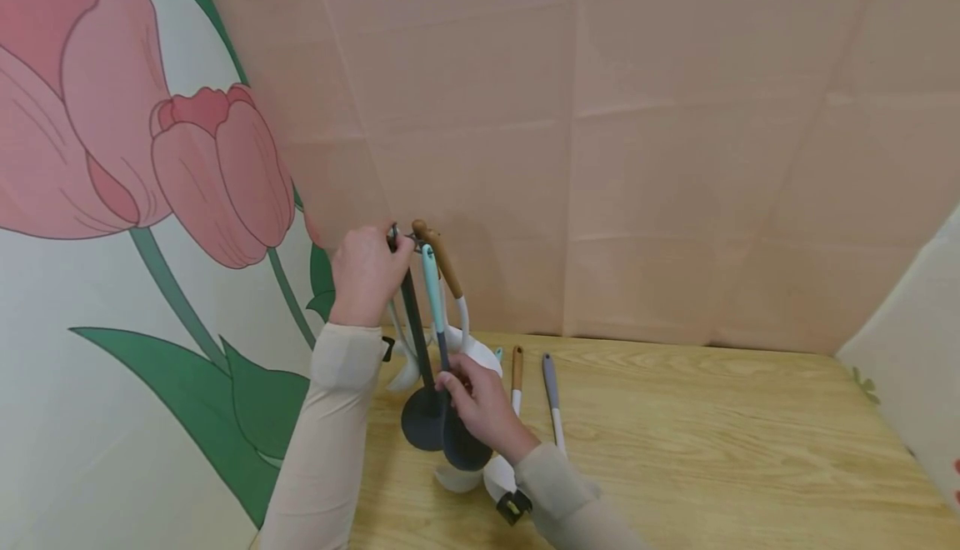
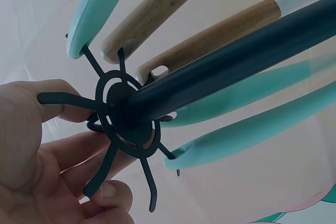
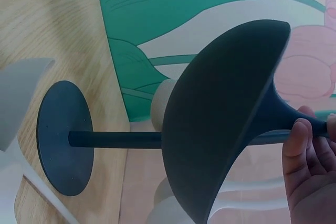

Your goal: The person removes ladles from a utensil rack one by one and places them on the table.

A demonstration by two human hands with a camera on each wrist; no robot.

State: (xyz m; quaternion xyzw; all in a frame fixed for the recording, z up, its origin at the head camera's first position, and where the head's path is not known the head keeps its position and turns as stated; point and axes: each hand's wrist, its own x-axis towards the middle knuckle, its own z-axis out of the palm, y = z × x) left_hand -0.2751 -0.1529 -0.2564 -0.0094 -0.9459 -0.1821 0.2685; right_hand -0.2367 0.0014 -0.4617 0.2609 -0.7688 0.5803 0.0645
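My left hand (image 1: 366, 275) grips the top of a dark utensil stand (image 1: 414, 325), its fingers curled among the hooks of the ring (image 2: 102, 121) in the left wrist view. Several utensils hang there, with wooden handles (image 2: 220, 32) and turquoise handles (image 2: 252, 124). My right hand (image 1: 487, 400) pinches the neck of a turquoise-handled cooking utensil (image 1: 432, 283) with a broad, curved dark head (image 3: 220, 114). Its handle top is at a hook beside my left fingers. The stand's round base (image 3: 65, 137) shows at left in the right wrist view.
White-headed utensils lie on the wooden table (image 1: 712, 433), one with a wooden handle (image 1: 517, 367) and one with a grey handle (image 1: 551, 379). Behind the stand hangs a pinkish-brown cloth (image 1: 637, 158). A tulip-painted wall (image 1: 172, 433) runs close along the left.
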